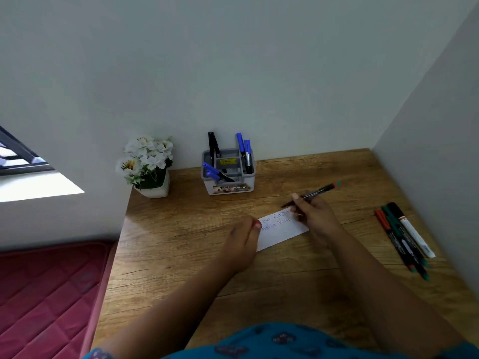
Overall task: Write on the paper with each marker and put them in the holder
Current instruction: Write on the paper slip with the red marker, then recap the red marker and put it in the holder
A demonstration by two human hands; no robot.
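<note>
A small white paper [282,233] lies on the wooden desk [181,255], with two lines of writing near its top. My left hand [242,242] rests on the paper's left end, and a red cap shows at its fingertips. My right hand [315,212] grips a black marker [317,191], tip down at the paper's upper edge. A grey holder [228,174] stands at the back with several blue and black markers in it. Several more markers [404,237], red, green and a white one, lie at the right of the desk.
A white pot of white flowers [147,167] stands at the desk's back left corner. Walls close the desk at the back and right. A red mattress [49,294] lies below the desk's left edge.
</note>
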